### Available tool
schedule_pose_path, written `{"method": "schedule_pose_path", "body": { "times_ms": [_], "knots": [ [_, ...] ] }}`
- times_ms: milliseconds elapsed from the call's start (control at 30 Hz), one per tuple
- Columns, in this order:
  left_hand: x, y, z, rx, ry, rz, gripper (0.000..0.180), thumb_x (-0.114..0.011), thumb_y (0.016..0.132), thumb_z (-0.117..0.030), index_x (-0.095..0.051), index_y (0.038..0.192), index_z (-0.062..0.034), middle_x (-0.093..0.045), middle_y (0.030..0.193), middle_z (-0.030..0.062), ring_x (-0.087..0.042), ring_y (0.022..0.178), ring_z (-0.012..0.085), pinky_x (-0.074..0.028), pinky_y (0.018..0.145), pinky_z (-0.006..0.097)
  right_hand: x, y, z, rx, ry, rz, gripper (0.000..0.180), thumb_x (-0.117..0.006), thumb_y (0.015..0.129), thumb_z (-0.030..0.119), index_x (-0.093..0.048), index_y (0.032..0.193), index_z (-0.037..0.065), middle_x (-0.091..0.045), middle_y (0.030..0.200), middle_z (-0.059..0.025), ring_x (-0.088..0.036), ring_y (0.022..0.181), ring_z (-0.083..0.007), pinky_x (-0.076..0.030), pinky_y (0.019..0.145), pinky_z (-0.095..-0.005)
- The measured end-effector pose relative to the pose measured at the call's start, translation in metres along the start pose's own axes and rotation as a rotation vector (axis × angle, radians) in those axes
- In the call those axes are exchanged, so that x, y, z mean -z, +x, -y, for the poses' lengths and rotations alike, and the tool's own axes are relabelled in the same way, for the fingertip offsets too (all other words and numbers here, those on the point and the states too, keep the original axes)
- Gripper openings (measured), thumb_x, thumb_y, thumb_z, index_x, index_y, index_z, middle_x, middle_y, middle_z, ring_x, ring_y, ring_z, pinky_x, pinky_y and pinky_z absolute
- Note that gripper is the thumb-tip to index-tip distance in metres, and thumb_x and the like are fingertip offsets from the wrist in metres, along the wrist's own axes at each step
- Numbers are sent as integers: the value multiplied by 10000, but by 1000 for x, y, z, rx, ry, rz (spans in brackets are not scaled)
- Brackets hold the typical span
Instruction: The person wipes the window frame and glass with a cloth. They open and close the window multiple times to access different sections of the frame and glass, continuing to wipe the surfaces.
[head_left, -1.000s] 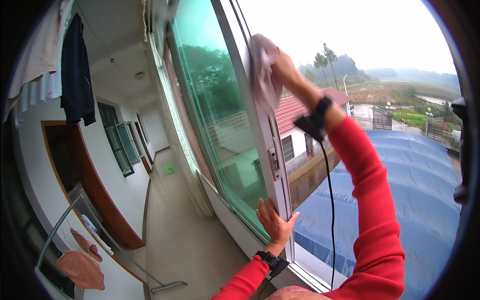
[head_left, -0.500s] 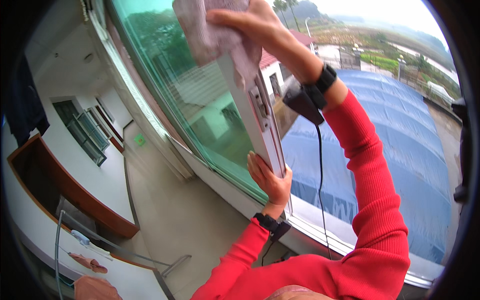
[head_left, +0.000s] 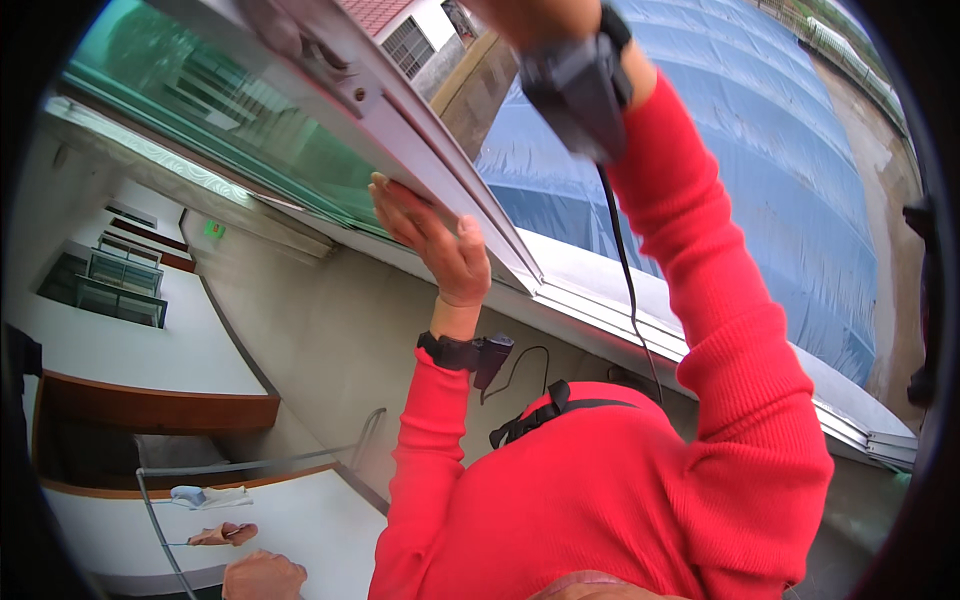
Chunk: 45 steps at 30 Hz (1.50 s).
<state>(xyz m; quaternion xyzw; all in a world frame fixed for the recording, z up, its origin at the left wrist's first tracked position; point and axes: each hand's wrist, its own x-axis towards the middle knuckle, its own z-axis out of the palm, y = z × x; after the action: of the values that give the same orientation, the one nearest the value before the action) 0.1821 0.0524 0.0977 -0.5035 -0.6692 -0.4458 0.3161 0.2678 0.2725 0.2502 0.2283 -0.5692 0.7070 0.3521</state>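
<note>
My left hand (head_left: 435, 245) rests against the inner side of the sliding window's pale metal frame (head_left: 420, 165), fingers stretched along it and thumb apart. Green-tinted glass (head_left: 290, 150) fills the sash to the left of that frame. My right hand (head_left: 535, 15) is at the top edge of the view, blurred and cut off, so its fingers are hidden. A latch (head_left: 325, 55) sits on the frame to the left of it. The greyish-pink cloth cannot be clearly made out now. Each wrist wears a black strapped device, the right one (head_left: 575, 95) trailing a cable (head_left: 620, 250).
The white window track (head_left: 620, 310) runs along the sill toward the lower right. Outside lies a large blue sheeted roof (head_left: 700, 200). A bent metal rail (head_left: 250, 465) with small cloths (head_left: 225, 533) stands indoors at lower left. A curtain edge (head_left: 160, 160) borders the glass.
The view has tilted and dropped toward my body. My right hand, with the cloth in it before, has gone mostly beyond the top edge. My left hand's fingers now lie straighter along the frame.
</note>
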Motion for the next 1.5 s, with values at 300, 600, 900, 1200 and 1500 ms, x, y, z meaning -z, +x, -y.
{"method": "schedule_pose_path", "body": {
  "times_ms": [300, 600, 900, 1200, 1500],
  "knots": [
    [-2, 5, -5, -103, 20, -136, 771, -186, 1012, -541, -198, 1515, 43, -213, 1550, 253, -183, 1427, 430, -97, 1153, 532, 30, -72, 2, -106, -364, 79, 458, -617, 945, 311, -537, 1294, 27, -629, 1175, -94, -583, 1073, -157, -473, 924, -298],
    [-12, 9, -24, 21, -101, -188, 894, -307, 965, -636, -175, 1497, 71, -217, 1481, 271, -268, 1387, 384, -236, 1125, 514, -31, -188, -187, -275, -182, -182, 519, -734, 865, 282, -532, 1267, 23, -634, 1144, -81, -570, 1066, -140, -448, 951, -303],
    [-25, 25, -25, 98, 113, -315, 993, -898, 653, -60, -207, 1357, 56, -366, 1291, 211, -464, 1191, 320, -426, 1063, 436, 19, -293, -238, -592, -627, 3, 460, -683, 808, 190, -597, 1244, 71, -680, 1056, -171, -659, 971, -316, -497, 861, -393],
    [-29, 24, -33, 196, 401, -419, 831, -766, 689, 67, -247, 1338, 70, -438, 1228, 225, -534, 1050, 281, -502, 944, 399, 33, -172, -220, -622, 230, -31, 391, -489, 973, 273, -579, 1247, 8, -674, 1112, -111, -635, 988, -197, -497, 889, -358],
    [-29, 22, -49, 326, 488, -385, 674, -674, 777, 103, -292, 1323, 6, -466, 1207, 194, -557, 1005, 240, -555, 868, 362, 14, -222, -273, -765, -368, 326, 536, -535, 937, 337, -500, 1361, 11, -527, 1290, -207, -530, 1147, -336, -404, 1005, -407]
  ]
}}
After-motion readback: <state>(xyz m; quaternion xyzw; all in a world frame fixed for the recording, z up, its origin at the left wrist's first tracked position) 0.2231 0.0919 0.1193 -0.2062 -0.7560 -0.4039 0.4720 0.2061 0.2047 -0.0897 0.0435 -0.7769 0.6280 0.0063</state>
